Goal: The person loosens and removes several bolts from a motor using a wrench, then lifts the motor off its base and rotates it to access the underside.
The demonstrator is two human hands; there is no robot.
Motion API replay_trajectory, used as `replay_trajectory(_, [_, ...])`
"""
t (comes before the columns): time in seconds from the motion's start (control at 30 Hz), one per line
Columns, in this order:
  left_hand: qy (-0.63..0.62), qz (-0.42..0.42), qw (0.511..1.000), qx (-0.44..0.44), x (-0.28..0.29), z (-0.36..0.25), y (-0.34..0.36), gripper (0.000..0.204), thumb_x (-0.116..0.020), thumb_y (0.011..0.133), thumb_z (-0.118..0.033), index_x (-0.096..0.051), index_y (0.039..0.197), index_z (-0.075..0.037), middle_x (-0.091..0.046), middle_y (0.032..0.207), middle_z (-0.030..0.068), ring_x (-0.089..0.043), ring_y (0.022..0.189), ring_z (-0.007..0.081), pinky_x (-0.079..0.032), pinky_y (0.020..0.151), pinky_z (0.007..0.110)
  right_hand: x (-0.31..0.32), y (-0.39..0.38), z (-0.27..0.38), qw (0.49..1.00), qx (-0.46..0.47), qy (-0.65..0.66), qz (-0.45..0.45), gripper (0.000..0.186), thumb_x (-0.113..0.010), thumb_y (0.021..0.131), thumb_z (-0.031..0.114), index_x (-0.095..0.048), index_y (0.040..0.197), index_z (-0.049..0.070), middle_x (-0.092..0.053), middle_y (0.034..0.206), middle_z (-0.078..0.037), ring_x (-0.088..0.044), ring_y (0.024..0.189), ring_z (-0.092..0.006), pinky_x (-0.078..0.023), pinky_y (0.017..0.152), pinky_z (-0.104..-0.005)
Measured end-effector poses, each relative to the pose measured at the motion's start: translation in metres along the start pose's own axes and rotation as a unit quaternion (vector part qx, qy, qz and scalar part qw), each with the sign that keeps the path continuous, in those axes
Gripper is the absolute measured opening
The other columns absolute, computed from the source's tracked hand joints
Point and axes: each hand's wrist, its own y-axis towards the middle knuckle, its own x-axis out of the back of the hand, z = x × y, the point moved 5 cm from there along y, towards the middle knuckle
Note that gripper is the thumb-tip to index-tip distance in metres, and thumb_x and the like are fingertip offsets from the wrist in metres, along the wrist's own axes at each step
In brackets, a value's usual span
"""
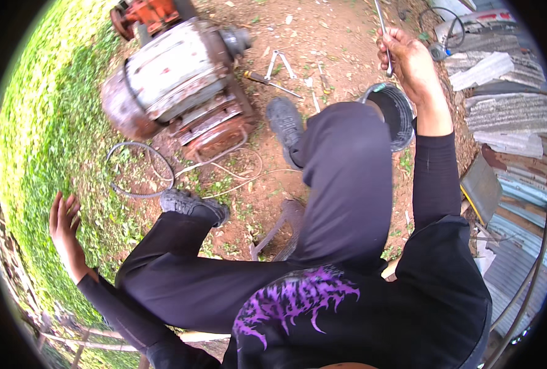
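Up at the right, my right hand (410, 67) is closed around a slim silver metal rod-like tool (380, 13); its upper end runs out of view, so its kind does not show. My left hand (65, 230) is held out over the grass at the far left, fingers apart, holding nothing. Between them, on the ground ahead, lies a large rusted electric motor (175, 71) with worn whitish paint. A yellow-and-black-handled screwdriver (267, 82) and a few wrenches (273, 64) lie on the dirt to its right. Beside my right leg stands a black bucket (391, 114).
An orange-red machine part (153, 15) sits behind the motor. A black belt or hose loop (116, 178) and pale cable (252, 178) lie near my feet. Corrugated roofing sheets (507, 123) are piled along the right, with a flat grey-and-yellow panel (482, 187) leaning there.
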Motion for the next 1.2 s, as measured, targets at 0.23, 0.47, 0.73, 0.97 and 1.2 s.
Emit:
replay_trajectory(0.23, [0.089,-0.049,0.987,0.124,0.081,0.158,-0.013,0.048,-0.049,0.099,-0.035,-0.047,0.142,-0.012,-0.062,0.128,0.0085,-0.060,0.113,0.0229,-0.041,0.094,0.041,0.155,-0.057,-0.105,0.983,-0.109,0.054,-0.139,0.007,-0.050,0.092,0.010,-0.052,0.098,0.007,-0.052,0.072,0.002,-0.044,0.057,-0.0061,-0.034,0.051,-0.0217])
replay_trajectory(0.47, [0.062,-0.075,0.950,0.296,0.055,0.171,-0.036,0.046,-0.051,0.097,-0.033,-0.048,0.141,-0.021,-0.058,0.135,0.0049,-0.056,0.118,0.0205,-0.038,0.093,0.040,0.177,-0.103,-0.220,0.962,-0.200,-0.017,-0.183,0.014,-0.055,0.089,0.008,-0.056,0.103,0.008,-0.053,0.070,0.002,-0.047,0.057,-0.0080,-0.040,0.052,-0.0228])
replay_trajectory(0.73, [-0.008,-0.092,0.944,0.317,0.041,0.158,-0.022,0.051,-0.055,0.095,-0.040,-0.049,0.141,-0.017,-0.051,0.141,0.0056,-0.046,0.131,0.0231,-0.033,0.105,0.043,0.045,-0.139,-0.374,0.879,-0.333,-0.323,0.114,0.023,-0.054,0.089,0.018,-0.060,0.103,0.000,-0.067,0.091,-0.024,-0.065,0.082,-0.0377,-0.049,0.076,-0.0454])
replay_trajectory(0.97, [0.023,-0.060,0.949,0.310,0.027,0.142,-0.011,0.048,-0.055,0.095,-0.038,-0.051,0.139,-0.017,-0.056,0.135,0.0046,-0.053,0.122,0.0204,-0.036,0.100,0.040,0.009,-0.109,-0.420,0.912,-0.279,-0.298,-0.032,0.023,-0.048,0.090,0.010,-0.057,0.107,-0.002,-0.065,0.095,-0.029,-0.063,0.093,-0.0445,-0.049,0.079,-0.0498])
replay_trajectory(1.2, [0.002,-0.037,0.944,0.329,0.030,0.157,-0.019,0.056,-0.060,0.092,-0.041,-0.050,0.140,-0.014,-0.054,0.136,0.0069,-0.052,0.119,0.0215,-0.037,0.095,0.039,-0.010,-0.002,-0.388,0.949,-0.167,-0.241,-0.113,0.021,-0.049,0.092,0.013,-0.055,0.106,-0.001,-0.065,0.097,-0.029,-0.063,0.094,-0.0449,-0.049,0.081,-0.0482])
